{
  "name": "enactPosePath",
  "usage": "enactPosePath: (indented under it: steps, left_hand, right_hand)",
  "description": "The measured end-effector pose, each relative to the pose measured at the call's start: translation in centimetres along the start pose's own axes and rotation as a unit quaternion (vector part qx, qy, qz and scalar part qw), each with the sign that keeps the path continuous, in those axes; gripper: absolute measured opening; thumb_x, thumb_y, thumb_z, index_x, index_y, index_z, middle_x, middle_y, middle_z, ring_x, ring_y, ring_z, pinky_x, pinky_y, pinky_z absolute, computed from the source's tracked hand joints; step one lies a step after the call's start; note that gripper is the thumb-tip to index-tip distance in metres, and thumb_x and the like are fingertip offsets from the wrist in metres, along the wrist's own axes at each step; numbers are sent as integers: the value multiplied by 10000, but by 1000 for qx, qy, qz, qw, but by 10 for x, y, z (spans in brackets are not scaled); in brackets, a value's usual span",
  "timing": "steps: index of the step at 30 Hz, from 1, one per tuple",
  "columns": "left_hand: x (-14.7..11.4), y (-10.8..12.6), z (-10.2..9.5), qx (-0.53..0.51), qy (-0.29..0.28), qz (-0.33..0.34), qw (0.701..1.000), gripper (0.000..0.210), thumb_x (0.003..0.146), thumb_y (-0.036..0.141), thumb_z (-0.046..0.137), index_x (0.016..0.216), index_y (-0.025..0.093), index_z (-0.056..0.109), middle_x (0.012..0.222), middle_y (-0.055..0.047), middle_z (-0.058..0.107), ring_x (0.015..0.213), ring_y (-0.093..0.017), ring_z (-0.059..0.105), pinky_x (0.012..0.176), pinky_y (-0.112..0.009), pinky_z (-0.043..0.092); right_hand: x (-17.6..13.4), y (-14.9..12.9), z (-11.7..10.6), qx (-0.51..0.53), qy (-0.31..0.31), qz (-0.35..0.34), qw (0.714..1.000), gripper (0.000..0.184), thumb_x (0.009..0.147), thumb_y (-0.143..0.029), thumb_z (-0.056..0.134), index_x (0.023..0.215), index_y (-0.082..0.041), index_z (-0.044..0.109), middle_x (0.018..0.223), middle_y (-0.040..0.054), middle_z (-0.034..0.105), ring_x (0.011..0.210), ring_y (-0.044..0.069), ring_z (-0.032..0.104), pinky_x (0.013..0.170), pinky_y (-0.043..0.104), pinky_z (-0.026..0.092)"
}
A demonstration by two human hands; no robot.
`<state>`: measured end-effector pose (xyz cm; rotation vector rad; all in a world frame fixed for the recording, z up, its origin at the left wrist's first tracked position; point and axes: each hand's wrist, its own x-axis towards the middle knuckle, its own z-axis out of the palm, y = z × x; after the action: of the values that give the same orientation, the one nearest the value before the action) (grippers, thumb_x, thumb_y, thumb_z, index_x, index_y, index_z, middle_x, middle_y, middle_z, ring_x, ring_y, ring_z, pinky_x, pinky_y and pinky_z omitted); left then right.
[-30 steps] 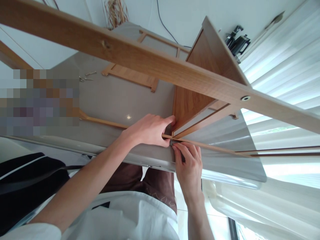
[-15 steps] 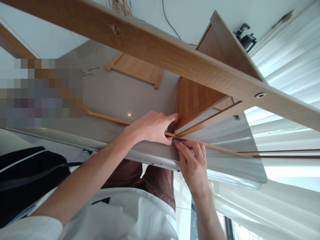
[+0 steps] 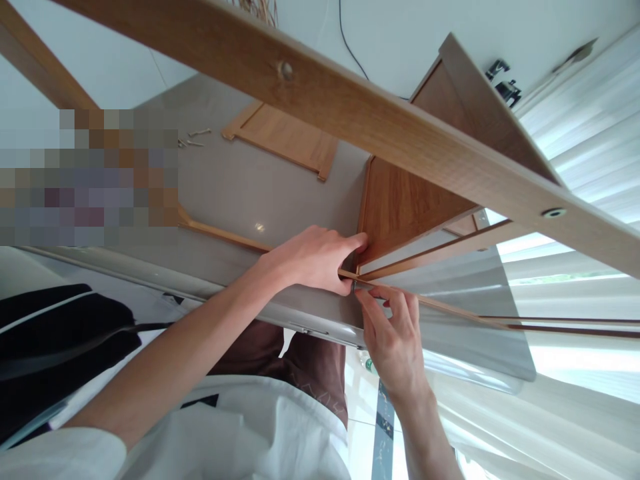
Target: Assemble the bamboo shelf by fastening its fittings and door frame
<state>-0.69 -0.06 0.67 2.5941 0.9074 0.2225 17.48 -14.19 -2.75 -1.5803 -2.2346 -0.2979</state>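
My left hand (image 3: 320,257) is closed round the lower corner of a wooden frame, its thumb and fingers on either side of a thin rail (image 3: 440,305). Just right of it, my right hand (image 3: 395,330) pinches a small dark piece (image 3: 355,285) against the near side of that corner. The fingertips hide most of this piece, so I cannot make out its kind. A brown wooden panel (image 3: 407,203) and a slanting wooden bar (image 3: 435,250) meet the frame by my left fingers. Across the top of the view, close to the camera, runs a thick wooden beam (image 3: 350,123) with a round metal fitting.
On the grey tabletop (image 3: 220,180) lie a loose wooden panel (image 3: 287,137) and several small metal parts (image 3: 197,133). A black moka pot (image 3: 507,92) stands at the back right. White curtains (image 3: 590,373) hang on the right. A blurred patch covers the left side.
The view has shifted slightly, so the frame and both hands appear a little farther right and lower. Both hands keep their places at the corner; the right fingers have shifted slightly around the small piece.
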Motion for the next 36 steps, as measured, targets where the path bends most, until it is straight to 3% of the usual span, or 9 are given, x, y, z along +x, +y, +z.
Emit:
enactPosePath:
  steps: [16, 22, 27, 36]
  left_hand:
    - [-1, 0, 1, 6, 3, -3, 1000, 450, 752, 470, 646, 1133, 266, 522, 802, -7, 739, 705, -260, 703, 546, -319, 371]
    - [0, -1, 0, 1, -5, 3, 1000, 468, 770, 509, 634, 1152, 261, 523, 812, -17, 743, 730, -272, 713, 549, -321, 374]
    - [-1, -2, 1, 4, 10, 14, 1000, 446, 777, 517, 625, 1125, 257, 522, 786, -16, 737, 703, -273, 708, 512, -321, 323]
    - [-1, -2, 3, 0, 16, 13, 1000, 464, 758, 494, 649, 1139, 261, 525, 763, -14, 728, 682, -268, 702, 509, -324, 320]
  right_hand:
    - [5, -7, -3, -16, 7, -18, 1000, 413, 874, 59, 526, 1198, -171, 639, 1110, 110, 574, 1044, 246, 509, 900, 410, 516]
    - [14, -16, -14, -66, -34, -46, 996, 347, 895, 31, 513, 1178, -108, 658, 1110, 151, 581, 1010, 276, 490, 844, 430, 521]
    - [21, -20, -21, -60, -62, -37, 996, 400, 865, 68, 483, 1175, -111, 662, 1107, 151, 570, 974, 266, 471, 804, 409, 522]
    - [16, -16, -10, -24, 8, -8, 1000, 306, 883, 18, 613, 1142, -129, 682, 1074, 119, 615, 983, 232, 523, 870, 392, 513]
